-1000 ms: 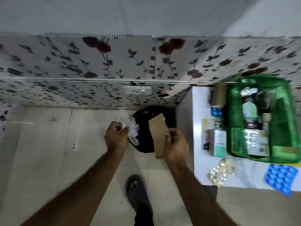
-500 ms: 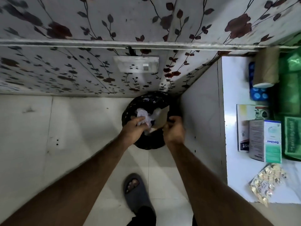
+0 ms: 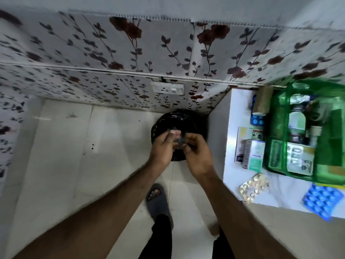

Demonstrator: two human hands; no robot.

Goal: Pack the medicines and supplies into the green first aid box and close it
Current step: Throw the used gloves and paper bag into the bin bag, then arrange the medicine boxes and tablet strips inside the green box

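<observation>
Black plastic lines the round bin (image 3: 179,120) that stands on the pale floor in the corner where the flowered wall meets the side of the white table (image 3: 231,171). Both hands hang over its mouth: the left hand (image 3: 164,146) and the right hand (image 3: 197,156) face each other, fingers curled loosely and not quite meeting, and motion blur hides whether anything is pinched between them. What lies inside the bin cannot be made out. Below the hands a foot in a grey slipper (image 3: 158,200) stands on the floor. On the table, along its left edge, lie two medicine cartons (image 3: 252,156) side by side, with a gold pill strip (image 3: 253,187) near the front left corner. Toward the back edge a brown paper roll (image 3: 262,101) rests over a blue pill strip (image 3: 257,119), just beside the green first aid box (image 3: 276,128). That box stands open on the right part of the table, against the wall. Inside it a bottle with a pale green label (image 3: 296,122) lies in the middle, a small white-capped bottle (image 3: 314,133) beside it, and flat packets and foil strips (image 3: 298,157) fill the front end. A large blue pill sheet (image 3: 321,200) lies at the front edge, near the box.
</observation>
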